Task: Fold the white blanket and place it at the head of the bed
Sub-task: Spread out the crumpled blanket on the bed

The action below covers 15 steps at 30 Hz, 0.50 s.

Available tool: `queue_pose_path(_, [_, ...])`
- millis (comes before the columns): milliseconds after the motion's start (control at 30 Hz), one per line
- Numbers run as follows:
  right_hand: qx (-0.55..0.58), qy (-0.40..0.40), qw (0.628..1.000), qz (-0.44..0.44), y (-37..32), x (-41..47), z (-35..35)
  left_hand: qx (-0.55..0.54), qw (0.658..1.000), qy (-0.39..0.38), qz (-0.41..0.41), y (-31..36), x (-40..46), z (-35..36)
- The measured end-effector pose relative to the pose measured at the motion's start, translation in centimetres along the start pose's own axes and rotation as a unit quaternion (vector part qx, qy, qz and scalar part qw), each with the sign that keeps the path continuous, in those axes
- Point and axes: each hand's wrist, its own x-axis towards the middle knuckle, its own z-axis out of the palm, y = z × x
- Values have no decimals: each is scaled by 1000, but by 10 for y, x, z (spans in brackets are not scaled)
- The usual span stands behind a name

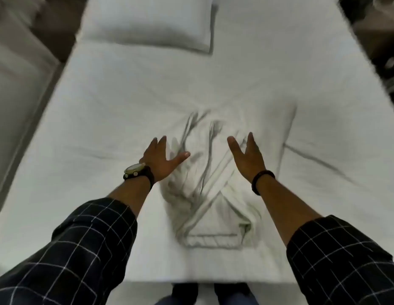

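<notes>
The white blanket (pixel 215 190) lies crumpled in a loose heap on the near middle of the bed (pixel 103 106), with deep creases and a folded hem toward me. My left hand (pixel 161 159), with a watch on the wrist, hovers over the heap's left side, fingers spread and holding nothing. My right hand (pixel 246 157), with a dark band on the wrist, hovers over the heap's right side, fingers apart and empty. Both hands are above the cloth; contact cannot be told.
A white pillow (pixel 152 23) lies at the head of the bed, left of centre. A second bed or bench (pixel 13 89) runs along the left. Dark furniture (pixel 381 40) stands at the far right. My feet (pixel 213 293) are at the bed's foot.
</notes>
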Motion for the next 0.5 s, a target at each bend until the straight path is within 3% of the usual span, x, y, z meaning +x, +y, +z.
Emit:
queue_pose_path(100, [-1, -9, 999, 36, 50, 19, 25, 21, 999, -31, 4, -17, 17, 48])
queue_pose_path(300, [-92, -28, 995, 35, 116, 38, 61, 170, 984, 42, 31, -46, 42, 110])
queue_pose_path(400, [-180, -20, 983, 9, 136, 45, 76, 121, 988, 85, 37, -64, 43, 129])
queue_pose_path(500, [-179, 54, 982, 4, 128, 52, 88, 44, 984, 151, 80, -73, 43, 134])
